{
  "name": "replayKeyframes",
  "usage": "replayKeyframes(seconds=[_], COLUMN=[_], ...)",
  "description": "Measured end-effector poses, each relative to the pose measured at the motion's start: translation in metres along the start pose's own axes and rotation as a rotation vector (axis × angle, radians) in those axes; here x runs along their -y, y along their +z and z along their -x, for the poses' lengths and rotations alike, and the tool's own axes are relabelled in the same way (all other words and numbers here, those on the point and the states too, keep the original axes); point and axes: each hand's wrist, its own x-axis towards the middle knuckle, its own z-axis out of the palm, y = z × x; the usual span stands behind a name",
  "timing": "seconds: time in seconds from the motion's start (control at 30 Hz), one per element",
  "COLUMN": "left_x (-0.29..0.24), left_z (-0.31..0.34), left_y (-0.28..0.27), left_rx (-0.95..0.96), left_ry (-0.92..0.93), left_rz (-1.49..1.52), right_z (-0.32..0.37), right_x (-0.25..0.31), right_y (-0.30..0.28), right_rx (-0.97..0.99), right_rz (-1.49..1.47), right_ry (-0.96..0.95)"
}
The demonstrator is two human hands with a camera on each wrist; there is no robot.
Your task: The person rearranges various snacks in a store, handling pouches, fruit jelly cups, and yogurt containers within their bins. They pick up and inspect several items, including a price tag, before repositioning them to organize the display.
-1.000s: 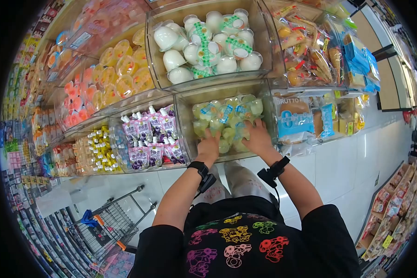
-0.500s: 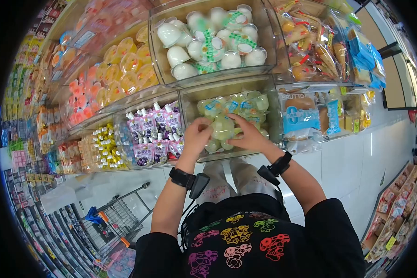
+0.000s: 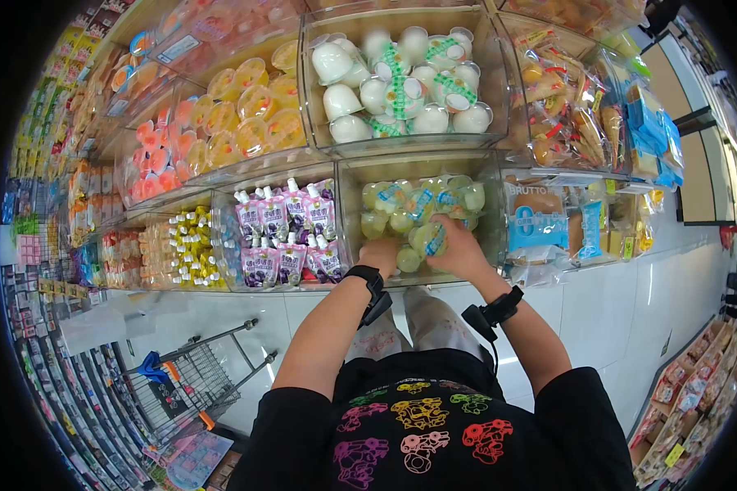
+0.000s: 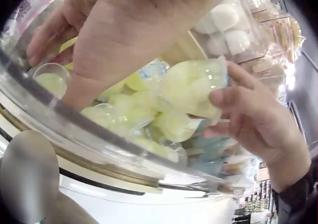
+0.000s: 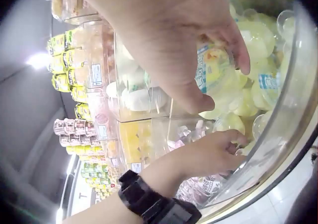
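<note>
In the head view, the right hand holds a pale green jelly cup with a blue label above a clear bin of similar cups. The right wrist view shows its thumb and fingers round this cup; the left wrist view shows the cup tilted in the right hand. Lower in the bin, by the front wall, is the left hand, its fingertips partly hidden. Its fingers and thumb are spread beside a cup in the left wrist view.
Left of the bin are purple-and-white pouches; behind it, white cups. Packaged bread lies to the right. Orange cups fill a bin at the back left. A shopping cart stands on the floor.
Both hands were in the bin, then came up close together above the cups. Now the left hand is lower at the front, and the right holds a labelled cup. The view has shifted slightly.
</note>
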Motion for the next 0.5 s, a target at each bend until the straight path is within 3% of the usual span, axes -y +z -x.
replayKeyframes(seconds=[0.17,0.3,0.37,0.5], left_x=[0.004,-0.002,-0.005,0.010], left_z=[-0.001,0.036,0.072,0.142], left_y=[0.005,-0.028,-0.056,-0.122], left_rx=[0.013,0.018,-0.239,-0.550], left_ry=[0.040,0.038,0.196,0.181], left_rz=[-0.032,0.017,0.006,0.426], right_z=[0.006,-0.003,-0.007,-0.021], right_x=[-0.001,-0.009,-0.006,0.000], right_y=[-0.003,-0.003,-0.001,0.007], right_rx=[0.013,0.015,-0.011,0.044], right_rz=[-0.012,0.004,0.001,-0.034], right_ry=[-0.049,-0.030,-0.005,-0.012])
